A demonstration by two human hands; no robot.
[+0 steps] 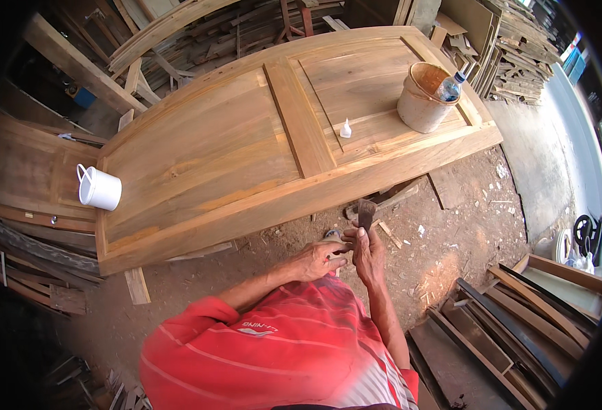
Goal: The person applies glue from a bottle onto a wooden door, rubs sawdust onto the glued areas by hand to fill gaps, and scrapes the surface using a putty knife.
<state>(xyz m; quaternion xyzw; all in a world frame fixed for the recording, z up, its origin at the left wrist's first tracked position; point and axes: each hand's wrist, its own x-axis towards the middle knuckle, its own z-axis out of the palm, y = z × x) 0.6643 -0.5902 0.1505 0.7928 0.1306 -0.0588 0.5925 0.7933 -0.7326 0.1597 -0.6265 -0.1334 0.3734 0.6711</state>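
In front of my body, my right hand (368, 256) grips a dark scraper (366, 213) with a broad flat end pointing up and away from me. The thumb lies along its lower part. Close beside it on the left, my left hand (315, 261) has its fingers curled toward the right hand. A small red spot shows by these fingers, but what they hold, if anything, is hard to make out. Beyond both hands lies a large panelled wooden door (205, 154), raised off the ground, with orange-brown smears on its panels.
On the door's right part stand a stained bucket (420, 109) with a clear plastic bottle (450, 87) in it, and a small white squeeze bottle (345, 128). A white pail (100, 189) stands at the left end. Wood boards (520, 321) lie at the lower right; shavings litter the ground.
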